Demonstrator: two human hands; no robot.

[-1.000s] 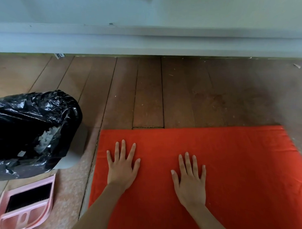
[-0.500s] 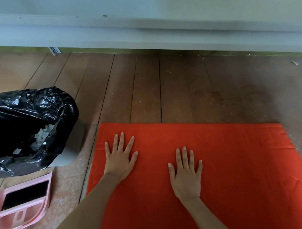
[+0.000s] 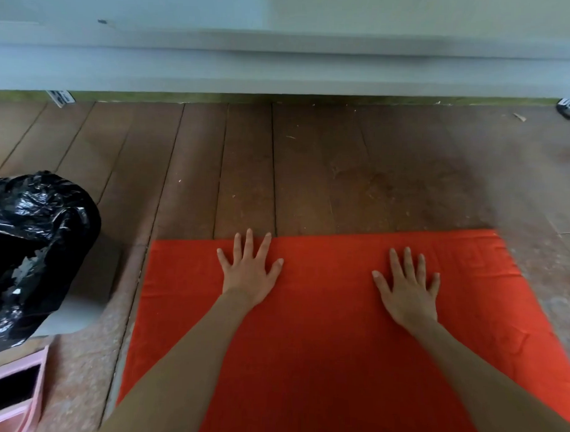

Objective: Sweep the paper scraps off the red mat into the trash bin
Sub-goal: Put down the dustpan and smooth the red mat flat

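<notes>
Both the left hand (image 3: 247,272) and right hand (image 3: 407,289) lie flat, fingers spread, on the bare mat (image 3: 320,362), apparently smoothing it, scraps (image 3: 23,265) already in the bin (image 3: 34,239).

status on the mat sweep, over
Left hand and right hand open, flat on mat. Scraps in bin, none seen on mat. Dustpan beside bin.

I am holding my left hand (image 3: 249,274) flat, palm down, fingers spread and pointing to 12 o'clock, thumb angling toward 2 o'clock. My right hand (image 3: 407,293) is lying the same way, thumb toward 10 o'clock. My bare left forearm (image 3: 188,367) is reaching in from 7 o'clock, my right forearm (image 3: 484,381) from 5 o'clock.
</notes>
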